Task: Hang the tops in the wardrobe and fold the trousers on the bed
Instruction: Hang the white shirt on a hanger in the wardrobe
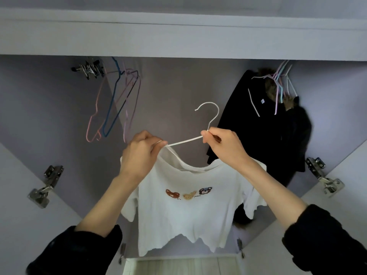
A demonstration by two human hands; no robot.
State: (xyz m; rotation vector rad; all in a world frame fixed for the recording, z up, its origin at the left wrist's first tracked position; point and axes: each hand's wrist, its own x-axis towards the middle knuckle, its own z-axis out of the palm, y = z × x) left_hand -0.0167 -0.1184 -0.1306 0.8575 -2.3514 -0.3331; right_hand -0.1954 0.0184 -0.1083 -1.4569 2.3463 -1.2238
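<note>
A white T-shirt (pixel 184 215) with three small bear prints hangs in front of me, inside the open wardrobe (pixel 178 80). It sits on a white wire hanger (pixel 210 116) whose hook points up and left, free of the rail. My left hand (pixel 139 155) pinches the shirt's left shoulder together with the hanger's arm. At the base of the hook, my right hand (pixel 222 143) grips the hanger. The hanger's right arm is hidden under my right hand and the shirt.
Several empty wire hangers (pixel 117 104) in pink, blue and lilac hang at the upper left beside a metal clip hanger (pixel 89 69). A black garment (pixel 264 132) on hangers fills the right side. Open doors with metal hinges (pixel 45 185) flank both sides.
</note>
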